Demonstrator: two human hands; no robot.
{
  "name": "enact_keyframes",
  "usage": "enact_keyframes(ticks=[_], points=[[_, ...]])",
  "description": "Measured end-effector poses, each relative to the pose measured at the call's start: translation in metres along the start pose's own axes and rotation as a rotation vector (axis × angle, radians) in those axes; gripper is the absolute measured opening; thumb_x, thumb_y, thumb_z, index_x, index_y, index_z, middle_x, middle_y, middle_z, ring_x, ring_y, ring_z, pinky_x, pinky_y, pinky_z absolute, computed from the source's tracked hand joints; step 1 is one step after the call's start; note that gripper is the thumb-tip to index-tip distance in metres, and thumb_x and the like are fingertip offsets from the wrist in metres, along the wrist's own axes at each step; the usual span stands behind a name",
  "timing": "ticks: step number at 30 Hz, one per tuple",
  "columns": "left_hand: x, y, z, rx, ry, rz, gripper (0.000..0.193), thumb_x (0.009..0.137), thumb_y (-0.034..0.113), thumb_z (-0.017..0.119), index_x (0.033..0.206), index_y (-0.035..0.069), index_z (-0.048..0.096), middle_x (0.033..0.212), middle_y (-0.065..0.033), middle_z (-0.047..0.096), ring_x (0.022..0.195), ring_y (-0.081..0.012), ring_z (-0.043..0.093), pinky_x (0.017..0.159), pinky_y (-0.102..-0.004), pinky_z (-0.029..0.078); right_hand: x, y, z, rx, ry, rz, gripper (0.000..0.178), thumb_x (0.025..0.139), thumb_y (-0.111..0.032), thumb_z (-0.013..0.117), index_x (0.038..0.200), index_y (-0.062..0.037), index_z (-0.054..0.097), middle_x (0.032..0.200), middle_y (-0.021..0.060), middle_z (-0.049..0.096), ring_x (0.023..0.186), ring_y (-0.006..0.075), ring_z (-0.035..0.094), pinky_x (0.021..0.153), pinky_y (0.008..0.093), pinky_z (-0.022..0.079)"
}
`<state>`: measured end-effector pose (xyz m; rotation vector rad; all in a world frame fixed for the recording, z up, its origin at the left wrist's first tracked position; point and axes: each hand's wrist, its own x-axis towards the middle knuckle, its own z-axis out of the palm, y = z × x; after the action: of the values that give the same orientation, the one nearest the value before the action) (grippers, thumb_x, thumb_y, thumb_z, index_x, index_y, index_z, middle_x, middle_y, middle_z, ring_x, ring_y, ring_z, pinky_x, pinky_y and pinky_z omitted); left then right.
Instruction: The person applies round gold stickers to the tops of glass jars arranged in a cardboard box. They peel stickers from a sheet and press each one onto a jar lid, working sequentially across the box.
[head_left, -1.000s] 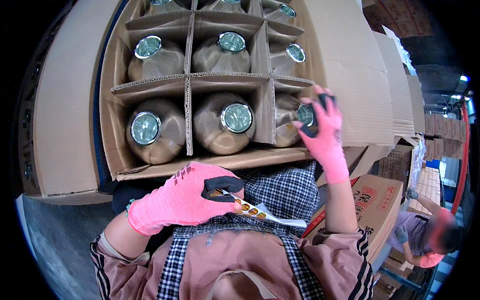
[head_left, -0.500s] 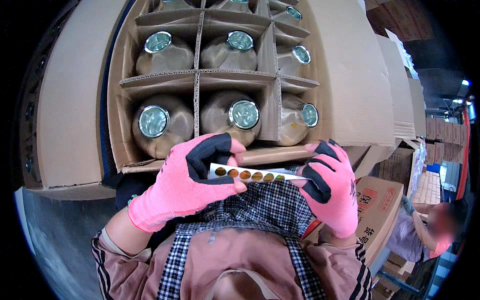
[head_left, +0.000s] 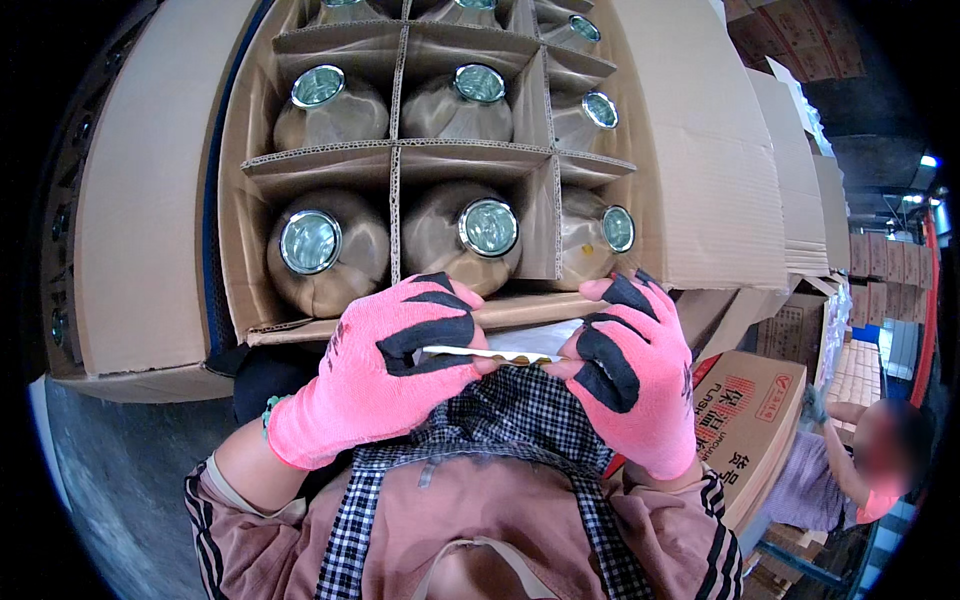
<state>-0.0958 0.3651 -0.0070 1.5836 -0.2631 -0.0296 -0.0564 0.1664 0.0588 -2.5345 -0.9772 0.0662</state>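
Between my hands stretches a narrow white strip of round gold stickers [head_left: 455, 351], now almost edge-on. My left hand [head_left: 375, 375], in a pink and black glove with bare fingertips, is closed on its left end. My right hand [head_left: 640, 385], gloved alike, pinches the right end between thumb and finger. Just beyond them stands an open cardboard box [head_left: 300, 332] with card dividers [head_left: 470, 146]. Its cells hold rounded glass bottles, with a front left one [head_left: 335, 265], a front middle one [head_left: 440, 235] and a front right one [head_left: 582, 265] bearing a small gold dot.
A wide box flap [head_left: 700, 160] spreads out on the right, and another cardboard panel [head_left: 150, 200] lies left. A closed printed carton [head_left: 750, 420] sits near my right elbow. At the far right another person [head_left: 820, 475] works beside stacked cartons [head_left: 880, 260].
The sticker strip has tilted from showing its gold circles to nearly edge-on. My right hand has moved a little left, closer to my left hand.
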Motion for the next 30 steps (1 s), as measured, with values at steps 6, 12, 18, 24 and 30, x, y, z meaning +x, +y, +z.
enact_keyframes(ticks=[6,12,18,24,30], points=[[-0.005,-0.002,0.002,-0.148,0.094,-0.129,0.014,0.067,0.009,0.07,0.072,0.0,0.061,0.079,-0.009,0.06,0.086,-0.0183,0.055,0.074,-0.0286,0.043,0.001,-0.006,0.0,-0.079,0.059,-0.021,0.02,0.055,-0.013,0.073,0.07,-0.0073,0.061,0.069,0.0033,0.057,0.096,0.0277,0.055,0.091,0.0474,0.037],[-0.005,0.0,-0.003,-0.213,0.054,-0.257,0.017,0.07,0.01,0.071,0.078,-0.001,0.061,0.083,-0.0115,0.062,0.078,-0.0185,0.06,0.071,-0.0281,0.046,-0.001,-0.003,-0.001,-0.158,0.111,-0.105,0.021,0.056,-0.009,0.072,0.075,-0.0086,0.064,0.072,0.0025,0.058,0.099,0.0275,0.054,0.094,0.0491,0.035],[-0.004,-0.002,-0.001,-0.167,0.064,-0.228,0.017,0.069,0.01,0.071,0.078,0.0,0.061,0.082,-0.0108,0.062,0.077,-0.0193,0.06,0.07,-0.0286,0.046,0.002,-0.002,0.001,-0.127,0.094,-0.063,0.019,0.056,-0.008,0.071,0.073,-0.0088,0.064,0.073,0.0024,0.058,0.102,0.0278,0.053,0.094,0.0491,0.035],[-0.004,-0.007,-0.001,-0.154,0.075,-0.163,0.016,0.07,0.011,0.071,0.078,0.001,0.062,0.081,-0.0104,0.062,0.077,-0.0199,0.06,0.07,-0.029,0.046,0.003,-0.001,0.002,-0.098,0.067,-0.088,0.017,0.056,-0.008,0.071,0.071,-0.0086,0.063,0.073,0.0024,0.058,0.102,0.0285,0.053,0.094,0.0486,0.035],[-0.001,-0.011,-0.004,-0.085,0.034,-0.014,0.014,0.07,0.009,0.069,0.078,0.001,0.061,0.079,-0.0108,0.061,0.081,-0.0244,0.059,0.072,-0.0317,0.046,0.006,-0.004,0.006,-0.042,0.101,0.025,0.017,0.056,-0.01,0.072,0.07,-0.0073,0.062,0.071,0.0031,0.057,0.099,0.0284,0.054,0.092,0.0478,0.035]])
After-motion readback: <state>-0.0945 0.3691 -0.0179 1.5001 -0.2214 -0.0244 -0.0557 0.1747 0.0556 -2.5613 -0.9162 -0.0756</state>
